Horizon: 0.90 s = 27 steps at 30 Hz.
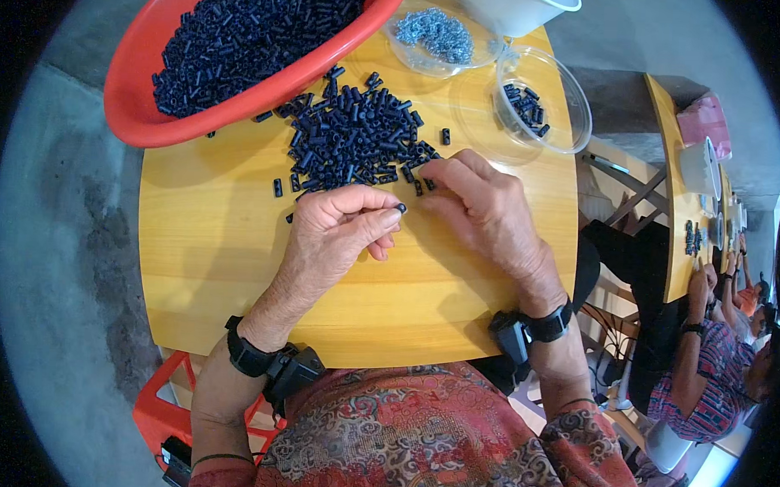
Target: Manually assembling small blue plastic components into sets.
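My left hand (343, 227) pinches a small dark tubular plastic piece (401, 208) between thumb and forefinger, just above the yellow table. Beside it, my right hand (490, 214) is closed, its fingertips drawn together at the near right edge of a loose pile of dark tubular pieces (355, 135). Whatever those right fingertips hold, if anything, is hidden and slightly blurred. A few single pieces lie around the pile, one of them (278, 187) to its left and another (446, 136) to its right.
A red basin (124, 105) full of the same dark pieces overhangs the table's far left. Small shiny metal parts (436, 35) fill a clear bowl at the back. A second clear bowl (575, 113) holds several dark pieces. Other people sit at a table (679, 275) on the right.
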Each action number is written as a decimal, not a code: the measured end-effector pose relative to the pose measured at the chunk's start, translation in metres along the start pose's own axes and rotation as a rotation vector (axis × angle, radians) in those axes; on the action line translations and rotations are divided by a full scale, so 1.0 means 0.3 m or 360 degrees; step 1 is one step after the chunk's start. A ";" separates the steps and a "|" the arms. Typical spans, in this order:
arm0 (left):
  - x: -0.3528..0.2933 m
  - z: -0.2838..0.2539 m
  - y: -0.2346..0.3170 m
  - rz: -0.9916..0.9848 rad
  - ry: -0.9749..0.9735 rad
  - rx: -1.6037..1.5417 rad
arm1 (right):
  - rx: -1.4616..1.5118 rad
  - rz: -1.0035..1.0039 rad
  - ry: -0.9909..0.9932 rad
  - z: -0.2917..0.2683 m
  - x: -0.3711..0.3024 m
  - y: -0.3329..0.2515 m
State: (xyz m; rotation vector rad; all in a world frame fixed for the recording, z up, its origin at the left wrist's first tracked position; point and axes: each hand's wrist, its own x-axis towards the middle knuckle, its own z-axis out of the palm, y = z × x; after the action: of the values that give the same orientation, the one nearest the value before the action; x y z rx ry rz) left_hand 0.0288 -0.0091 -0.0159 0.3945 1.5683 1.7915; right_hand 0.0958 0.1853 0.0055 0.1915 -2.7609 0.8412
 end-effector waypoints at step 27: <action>-0.007 0.004 0.010 0.0021 0.0001 0.0042 | 0.1585 0.0895 -0.0036 0.012 -0.012 -0.045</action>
State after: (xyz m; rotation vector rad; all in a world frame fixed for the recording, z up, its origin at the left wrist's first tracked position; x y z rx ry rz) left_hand 0.0303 -0.0097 -0.0123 0.4173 1.5948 1.7826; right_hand 0.1012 0.1723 0.0089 -0.4288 -2.1521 2.2854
